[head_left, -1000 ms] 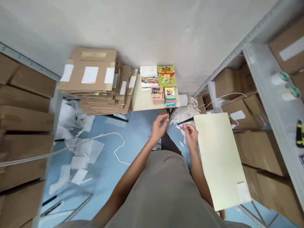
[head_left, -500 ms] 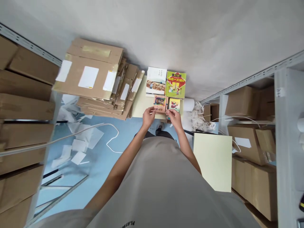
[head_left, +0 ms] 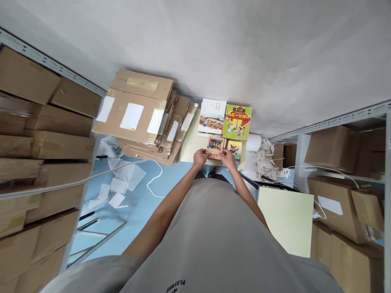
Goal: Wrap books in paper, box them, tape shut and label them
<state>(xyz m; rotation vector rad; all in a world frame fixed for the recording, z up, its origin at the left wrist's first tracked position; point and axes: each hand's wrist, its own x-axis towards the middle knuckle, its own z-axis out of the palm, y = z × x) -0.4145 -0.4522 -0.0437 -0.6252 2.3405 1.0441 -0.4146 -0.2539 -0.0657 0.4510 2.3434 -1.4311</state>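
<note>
Both your hands — left hand [head_left: 200, 156], right hand [head_left: 227, 157] — pinch the pink book [head_left: 215, 145] on its stack; next, lift it squarely.

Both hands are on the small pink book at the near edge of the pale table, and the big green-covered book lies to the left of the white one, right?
Not quite. In the head view the big green-covered book lies to the right of the white book, not the left. The rest holds: left hand and right hand are on the small pink book at the pale table's near edge.
</note>
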